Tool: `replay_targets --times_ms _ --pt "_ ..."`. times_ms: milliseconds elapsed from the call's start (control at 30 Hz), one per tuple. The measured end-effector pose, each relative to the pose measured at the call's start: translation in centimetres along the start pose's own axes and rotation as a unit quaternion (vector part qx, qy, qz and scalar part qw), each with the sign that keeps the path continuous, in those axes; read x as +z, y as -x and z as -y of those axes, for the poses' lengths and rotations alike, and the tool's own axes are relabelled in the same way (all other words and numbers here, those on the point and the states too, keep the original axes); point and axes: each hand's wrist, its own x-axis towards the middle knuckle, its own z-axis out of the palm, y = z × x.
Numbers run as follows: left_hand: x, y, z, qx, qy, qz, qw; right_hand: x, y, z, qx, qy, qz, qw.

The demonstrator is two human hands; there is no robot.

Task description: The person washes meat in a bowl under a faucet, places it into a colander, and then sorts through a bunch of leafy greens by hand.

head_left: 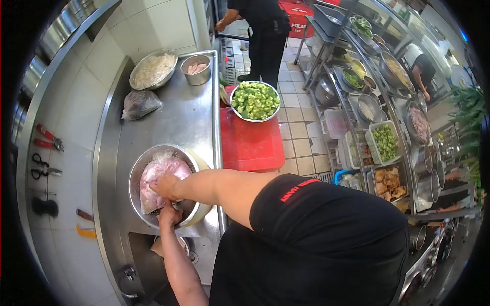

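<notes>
Hands both in the colander (190, 164). I read the right hand (164, 186) as lying palm-down on the bag of raw chicken (159, 176), fingers curled over its near side. Left hand (170, 214) grips the colander's near rim, just below the bag. Bag fills the bowl's far-left part, long axis running away from me; right hand is the nearer one to it. Colander sits on the steel worktop (178, 120), partly over the sink (148, 260). Farther off: red board (250, 143), broccoli bowl (255, 101).

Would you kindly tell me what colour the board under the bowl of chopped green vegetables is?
The board is red, seen in the head view.
</notes>
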Motion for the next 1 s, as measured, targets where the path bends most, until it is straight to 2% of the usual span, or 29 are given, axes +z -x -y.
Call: replay_targets --times_ms 67,133,167,233,333,400,467,533,600,633,700,767,867,900,1000 --pt "0.8 -1.7 1.4 0.025 0.012 0.012 1.0 0.4 -0.6 0.2 -0.007 -0.006 -0.009 1.0" --pt "2.7 -4.2 3.6 0.075 0.093 0.012 0.993 0.9 -1.0 0.1 -0.012 -0.022 -0.015 1.0" --pt "2.2 -3.2 3.3 0.16 0.136 -0.02 0.978 0.3 -0.8 0.2 -0.012 -0.021 -0.021 0.999" --pt "1.8 -3.2 3.3 0.153 0.138 -0.011 0.979 -0.6 0.0 0.3 -0.024 -0.015 -0.004 1.0" --pt "3.5 -6.4 5.3 0.19 0.257 -0.005 0.948 -0.4 0.2 0.4 -0.018 -0.005 -0.035 0.999" --pt "1.2 -2.9 2.1 0.152 0.16 0.006 0.975 -0.1 0.3 0.5 -0.016 -0.002 -0.051 0.999" --pt "0.2 -1.3 0.8 0.135 0.163 0.0 0.977 0.2 0.3 0.6 -0.007 -0.036 -0.058 0.998" --pt "0.1 -1.4 0.7 0.164 0.156 0.001 0.974 0.6 0.3 0.5 -0.016 -0.029 -0.057 0.998" --pt "0.9 -2.7 1.4 0.185 0.188 0.023 0.964 1.8 -0.2 0.6 -0.007 -0.03 -0.079 0.996" --pt "0.8 -2.5 1.2 0.188 0.202 0.031 0.96 2.2 -0.6 0.7 0.013 -0.039 -0.06 0.997" --pt "1.1 -2.9 0.8 0.171 0.223 0.065 0.957 2.0 -0.5 0.8 0.007 -0.029 -0.063 0.998" --pt "8.6 -13.8 5.9 0.258 0.301 0.094 0.913 0.7 0.2 0.6 0.0 -0.059 -0.046 0.997" --pt "5.7 -7.8 2.8 0.176 0.228 0.005 0.957 0.5 0.2 -0.2 -0.014 -0.084 -0.054 0.995" --pt "4.8 -6.4 2.0 0.146 0.193 -0.022 0.97 0.9 0.0 -0.9 -0.027 -0.149 -0.059 0.987" --pt "0.5 0.4 -1.9 0.056 0.048 -0.077 0.994 1.2 0.1 -1.4 0.002 -0.154 -0.072 0.985"
